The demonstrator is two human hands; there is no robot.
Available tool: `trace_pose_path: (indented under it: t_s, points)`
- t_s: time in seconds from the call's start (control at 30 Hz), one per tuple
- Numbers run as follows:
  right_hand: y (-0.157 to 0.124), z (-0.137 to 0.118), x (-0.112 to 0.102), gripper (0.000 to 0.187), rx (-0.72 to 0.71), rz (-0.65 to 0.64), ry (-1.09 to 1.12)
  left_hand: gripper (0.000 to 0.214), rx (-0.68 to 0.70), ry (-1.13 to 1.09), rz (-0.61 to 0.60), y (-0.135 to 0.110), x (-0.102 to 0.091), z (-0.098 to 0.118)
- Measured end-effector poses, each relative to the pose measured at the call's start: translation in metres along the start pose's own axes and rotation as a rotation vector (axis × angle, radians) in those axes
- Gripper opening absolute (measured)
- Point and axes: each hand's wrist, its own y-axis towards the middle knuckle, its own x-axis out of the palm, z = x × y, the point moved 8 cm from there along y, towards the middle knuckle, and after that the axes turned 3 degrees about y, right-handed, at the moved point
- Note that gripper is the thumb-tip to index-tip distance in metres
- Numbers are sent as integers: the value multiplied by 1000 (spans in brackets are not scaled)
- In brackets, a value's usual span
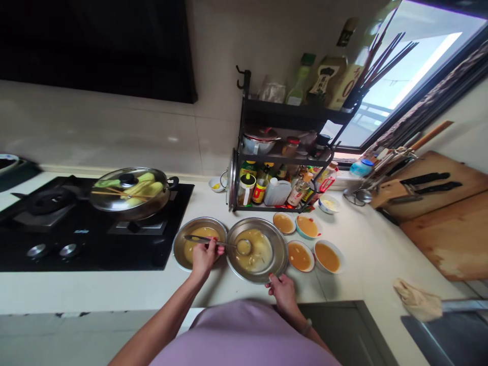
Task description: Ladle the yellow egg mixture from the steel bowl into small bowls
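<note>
Two steel bowls of yellow soup stand side by side on the white counter. My left hand (205,255) is closed round the handle of a metal ladle (229,245), over the left steel bowl (182,235). The ladle's cup dips into the right steel bowl (280,243). My right hand (281,290) grips that bowl's near rim with bent fingers. To the right of it sit several small bowls (300,255) filled with orange-brown liquid.
A black gas hob (57,229) at the left carries a glass-lidded pan (129,192) holding corn. A black spice rack (282,168) with bottles stands behind the bowls. A knife block and wooden cutting boards (446,223) lie at the right, and a cloth (417,300) near the sink.
</note>
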Motion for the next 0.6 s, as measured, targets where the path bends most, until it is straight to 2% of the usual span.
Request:
trace_pose_path:
  t_s: [0.13,0.37,0.5,0.6]
  points:
    - [2,3,0,23,-5,-3,9,17,-30,-75,-2,0,-12,6]
    - [4,5,-1,24,0,-12,-4,25,42,-81,117,-3,-57,27]
    - [2,1,-1,24,-5,-21,-12,31,114,30,209,-2,-88,36]
    - [1,-1,0,24,-14,-26,-10,32,242,260,275,-5,-104,45]
